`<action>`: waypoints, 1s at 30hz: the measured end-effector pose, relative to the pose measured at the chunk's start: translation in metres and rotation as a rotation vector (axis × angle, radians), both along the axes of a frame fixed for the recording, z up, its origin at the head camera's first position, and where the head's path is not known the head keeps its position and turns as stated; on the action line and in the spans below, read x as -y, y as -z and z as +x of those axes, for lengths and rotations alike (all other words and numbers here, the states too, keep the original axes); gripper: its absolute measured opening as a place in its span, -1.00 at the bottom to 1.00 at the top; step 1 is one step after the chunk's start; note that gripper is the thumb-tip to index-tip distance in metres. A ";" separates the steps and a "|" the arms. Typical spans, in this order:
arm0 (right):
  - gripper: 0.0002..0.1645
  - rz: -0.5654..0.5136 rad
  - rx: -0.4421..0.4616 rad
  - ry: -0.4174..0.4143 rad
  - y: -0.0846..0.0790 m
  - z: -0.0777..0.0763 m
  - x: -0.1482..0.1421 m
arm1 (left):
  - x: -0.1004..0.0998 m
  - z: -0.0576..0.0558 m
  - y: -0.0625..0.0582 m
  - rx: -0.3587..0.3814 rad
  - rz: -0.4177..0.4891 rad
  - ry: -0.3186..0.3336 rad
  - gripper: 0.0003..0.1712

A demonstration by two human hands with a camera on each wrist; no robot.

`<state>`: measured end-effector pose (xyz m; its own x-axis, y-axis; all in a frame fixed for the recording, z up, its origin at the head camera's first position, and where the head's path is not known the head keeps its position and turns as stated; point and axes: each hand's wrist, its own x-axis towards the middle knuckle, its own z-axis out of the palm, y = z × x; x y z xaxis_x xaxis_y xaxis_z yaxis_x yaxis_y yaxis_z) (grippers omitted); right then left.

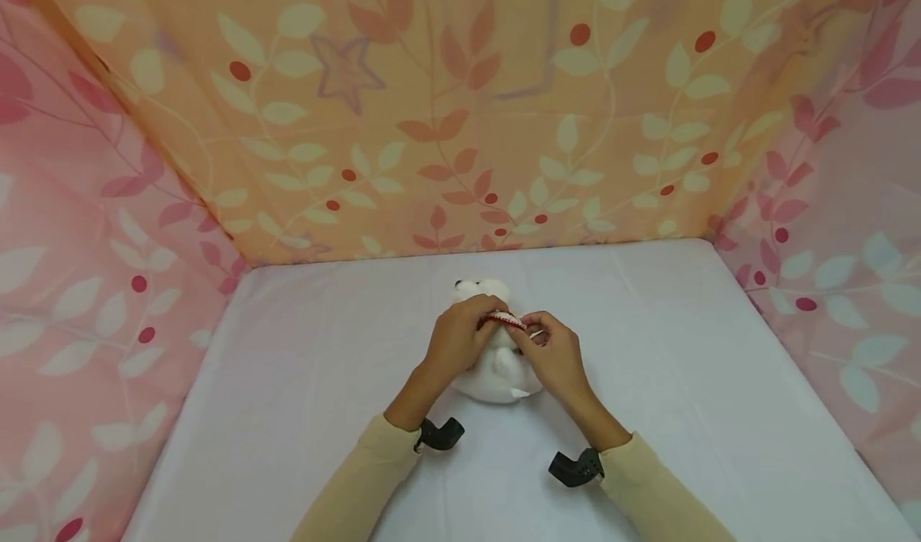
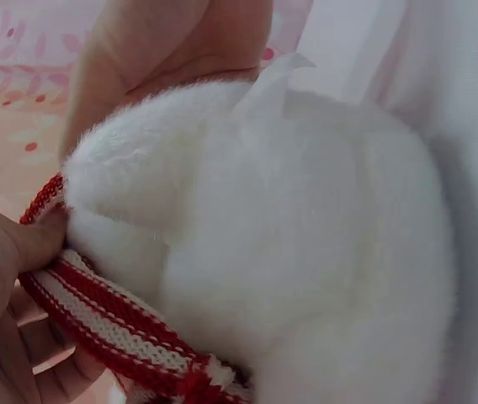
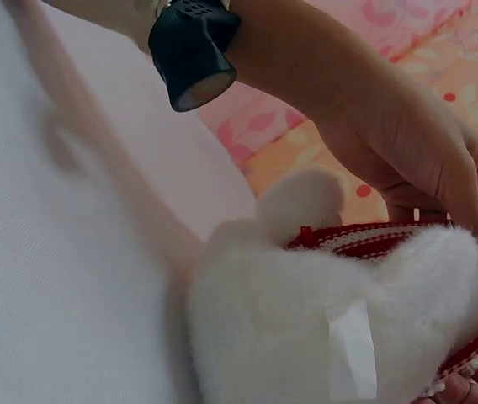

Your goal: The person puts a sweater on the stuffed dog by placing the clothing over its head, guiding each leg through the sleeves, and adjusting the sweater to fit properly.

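A white plush toy animal (image 1: 489,386) sits on the table between the two hands, a dark spot showing on its head. Round its neck runs a red and white striped knitted scarf (image 2: 113,324). With thumb and fingers my left hand (image 1: 458,336) pinches the scarf on the left side. Opposite it, my right hand (image 1: 557,358) grips the band on the right side. The plush's rear faces the wrist cameras, and a white fabric tag (image 3: 353,349) sticks out of it. In the right wrist view, only fingertips of the right hand (image 3: 475,391) show.
White cloth covers the table (image 1: 324,342). Patterned curtains stand round it: an orange one (image 1: 460,174) behind, pink ones (image 1: 86,302) at both sides. Each wrist carries a black camera mount (image 1: 576,468) near the sleeve.
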<state>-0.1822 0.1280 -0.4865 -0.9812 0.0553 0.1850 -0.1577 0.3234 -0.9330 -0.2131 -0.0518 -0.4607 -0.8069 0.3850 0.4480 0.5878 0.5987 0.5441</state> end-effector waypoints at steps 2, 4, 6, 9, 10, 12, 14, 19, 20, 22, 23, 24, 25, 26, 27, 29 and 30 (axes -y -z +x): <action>-0.81 0.027 -0.008 0.021 -0.001 0.000 0.001 | -0.002 0.000 0.001 -0.038 -0.002 0.021 -0.85; -0.85 0.060 -0.025 0.048 -0.002 0.000 0.001 | -0.004 0.002 0.001 -0.087 -0.008 0.049 -0.84; -0.82 0.101 -0.036 0.077 -0.001 -0.001 0.001 | -0.006 0.002 0.002 -0.121 -0.012 0.079 -0.83; -0.73 0.167 -0.045 0.121 0.000 -0.002 0.000 | -0.007 0.003 0.002 -0.155 -0.025 0.124 -0.82; -0.71 0.188 -0.048 0.137 0.001 -0.002 0.000 | -0.007 0.004 0.002 -0.157 -0.028 0.135 -0.83; -0.70 0.231 -0.061 0.158 0.003 -0.004 -0.001 | -0.006 0.004 0.001 -0.148 -0.025 0.156 -0.83; -0.68 0.260 -0.081 0.174 0.004 -0.005 -0.001 | -0.004 0.005 0.000 -0.134 -0.025 0.171 -0.84; -0.67 0.312 -0.149 0.210 0.006 -0.008 -0.001 | 0.003 0.005 -0.003 -0.096 -0.065 0.203 -0.88; -0.67 0.325 -0.162 0.216 0.007 -0.008 -0.001 | 0.004 0.005 -0.003 -0.085 -0.077 0.204 -0.88; -0.66 0.341 -0.191 0.215 0.008 -0.009 -0.001 | 0.007 0.005 -0.004 -0.059 -0.095 0.204 -0.89; -0.66 0.345 -0.204 0.206 0.008 -0.009 -0.001 | 0.008 0.005 -0.004 -0.041 -0.105 0.202 -0.89; -0.64 0.348 -0.216 0.192 0.009 -0.010 -0.002 | 0.008 0.004 -0.004 -0.021 -0.116 0.201 -0.90; -0.64 0.349 -0.227 0.174 0.009 -0.010 -0.003 | 0.009 0.004 -0.004 -0.003 -0.126 0.200 -0.90; -0.63 0.347 -0.237 0.150 0.009 -0.010 -0.004 | 0.009 0.004 -0.004 0.015 -0.136 0.198 -0.91; -0.63 0.341 -0.245 0.120 0.009 -0.010 -0.005 | 0.009 0.004 -0.004 0.034 -0.144 0.199 -0.91; -0.63 0.326 -0.253 0.066 0.006 -0.009 -0.009 | 0.009 0.003 -0.004 0.067 -0.161 0.200 -0.90; -0.63 0.318 -0.250 0.044 0.004 -0.008 -0.010 | 0.008 0.002 -0.004 0.078 -0.168 0.198 -0.89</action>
